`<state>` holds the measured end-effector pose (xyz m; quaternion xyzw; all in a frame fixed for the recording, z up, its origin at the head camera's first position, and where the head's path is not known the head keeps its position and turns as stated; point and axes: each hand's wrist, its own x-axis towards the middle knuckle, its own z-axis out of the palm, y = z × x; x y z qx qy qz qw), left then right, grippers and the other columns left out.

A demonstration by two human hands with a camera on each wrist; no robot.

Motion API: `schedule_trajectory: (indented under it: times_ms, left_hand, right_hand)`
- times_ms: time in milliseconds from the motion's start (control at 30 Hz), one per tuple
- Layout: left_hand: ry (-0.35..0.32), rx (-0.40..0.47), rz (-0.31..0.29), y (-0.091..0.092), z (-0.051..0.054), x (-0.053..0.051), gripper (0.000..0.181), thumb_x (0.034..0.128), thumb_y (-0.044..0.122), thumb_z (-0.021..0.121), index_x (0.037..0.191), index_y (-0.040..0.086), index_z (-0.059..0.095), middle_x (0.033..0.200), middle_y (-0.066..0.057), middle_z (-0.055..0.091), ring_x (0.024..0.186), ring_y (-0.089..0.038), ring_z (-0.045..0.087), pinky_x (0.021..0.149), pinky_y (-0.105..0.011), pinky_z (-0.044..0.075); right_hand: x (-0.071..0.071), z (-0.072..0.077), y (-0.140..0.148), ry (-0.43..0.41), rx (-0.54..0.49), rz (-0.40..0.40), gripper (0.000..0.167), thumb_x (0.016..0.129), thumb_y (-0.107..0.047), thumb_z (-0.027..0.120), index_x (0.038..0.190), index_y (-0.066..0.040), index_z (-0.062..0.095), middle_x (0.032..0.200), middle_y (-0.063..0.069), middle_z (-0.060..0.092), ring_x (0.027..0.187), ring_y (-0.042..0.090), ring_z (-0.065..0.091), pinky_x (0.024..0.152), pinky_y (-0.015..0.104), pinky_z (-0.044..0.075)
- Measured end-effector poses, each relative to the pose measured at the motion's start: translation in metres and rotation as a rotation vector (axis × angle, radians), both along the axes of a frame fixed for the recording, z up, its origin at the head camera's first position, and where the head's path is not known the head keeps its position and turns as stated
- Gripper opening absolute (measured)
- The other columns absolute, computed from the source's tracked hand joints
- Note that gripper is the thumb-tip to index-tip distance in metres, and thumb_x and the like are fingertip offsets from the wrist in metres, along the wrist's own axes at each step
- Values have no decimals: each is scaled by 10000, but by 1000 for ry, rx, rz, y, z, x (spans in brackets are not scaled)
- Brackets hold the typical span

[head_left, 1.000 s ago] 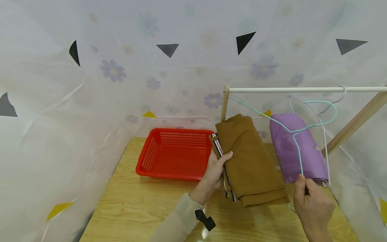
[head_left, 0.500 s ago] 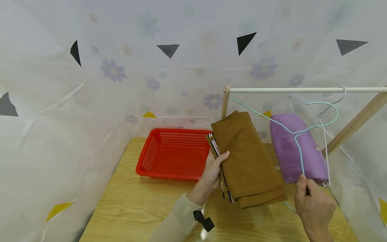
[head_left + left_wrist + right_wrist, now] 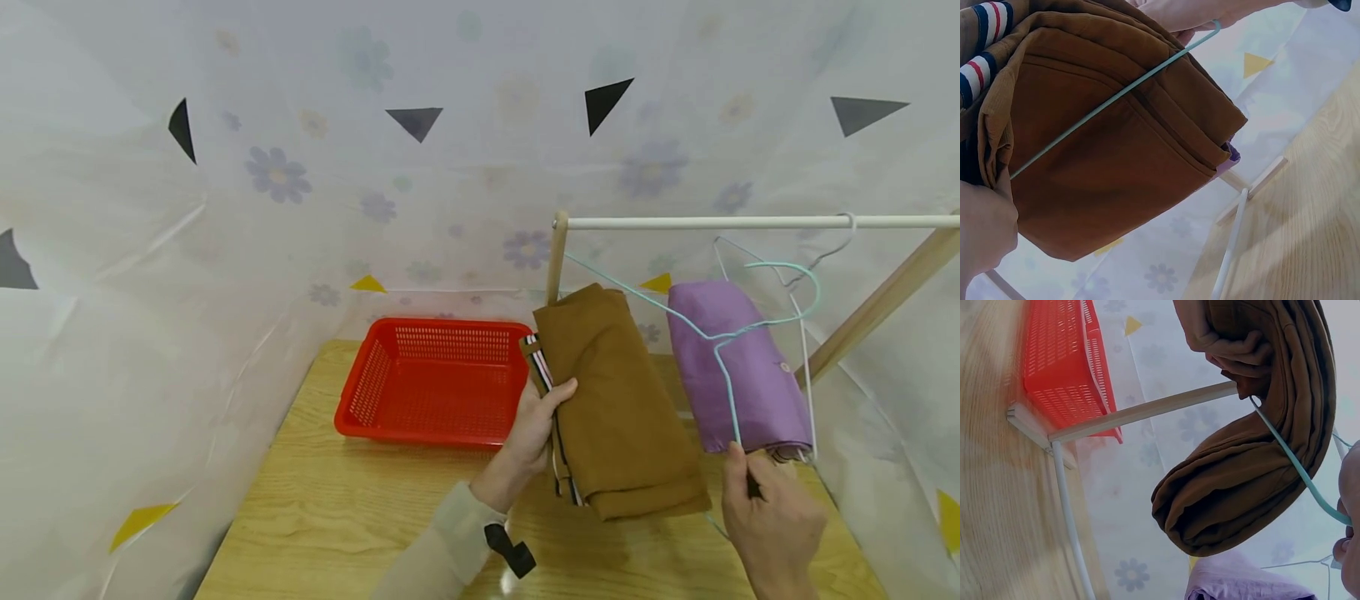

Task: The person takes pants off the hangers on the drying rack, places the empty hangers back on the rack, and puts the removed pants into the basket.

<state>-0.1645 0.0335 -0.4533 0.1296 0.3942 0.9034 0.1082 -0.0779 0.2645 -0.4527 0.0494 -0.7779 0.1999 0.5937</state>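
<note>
My left hand (image 3: 531, 425) grips folded brown trousers (image 3: 630, 400) by the left edge, thumb on top, in the head view. A striped band (image 3: 542, 367) shows along that edge. My right hand (image 3: 776, 508) pinches one side of a mint-green wire hanger (image 3: 729, 390), hook pointing up and right. Part of the hanger is hidden behind the trousers. In the left wrist view, the hanger's straight bar (image 3: 1104, 105) crosses the brown cloth. Several folded layers hang beside that bar in the right wrist view, where left-hand fingers (image 3: 1235, 353) curl into the cloth.
A red basket (image 3: 450, 400) stands on the wooden table (image 3: 352, 517) to the left. Behind the hands is a rack with a white rail (image 3: 705, 223) and wooden posts. From the rail, a white hanger (image 3: 808, 367) carries a folded purple garment (image 3: 738, 367).
The right hand and mint-green hanger have shifted slightly left and down. The left hand with the trousers moved a little left, then back right. Both grips stay the same.
</note>
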Motion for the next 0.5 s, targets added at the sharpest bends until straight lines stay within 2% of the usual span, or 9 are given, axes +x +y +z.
schedule_trajectory:
  times_ms: [100, 200, 367, 500]
  left_hand:
    - [32, -18, -26, 2, 1, 2, 493, 1026, 77, 562, 1457, 263, 411, 1303, 85, 607, 1097, -58, 677, 1011, -236, 555]
    - [52, -42, -49, 4, 3, 4, 484, 1023, 88, 579, 1448, 258, 422, 1276, 83, 620, 1079, -66, 684, 990, -246, 564]
    - [49, -70, -69, 5, 3, 6, 398, 1020, 107, 595, 1379, 238, 484, 1184, 85, 674, 993, -55, 714, 921, -244, 593]
    - [44, -71, -78, 6, 4, 7, 378, 1016, 95, 582, 1357, 232, 494, 1163, 94, 684, 976, -46, 716, 916, -233, 591]
  right_hand:
    - [2, 1, -1, -22, 24, 6, 666, 1088, -389, 506, 519, -74, 362, 456, 51, 324, 401, 135, 195, 395, 312, 102]
    - [3, 2, -1, -44, 39, 8, 663, 1093, -387, 493, 524, -66, 381, 462, 81, 363, 395, 176, 221, 390, 324, 121]
    - [4, 2, 0, -48, 48, -5, 647, 1091, -369, 488, 534, -68, 355, 466, 88, 347, 379, 269, 234, 388, 351, 125]
    - [1, -2, 4, -32, 52, -25, 632, 1090, -358, 490, 552, -66, 332, 466, 77, 306, 378, 271, 213, 391, 363, 116]
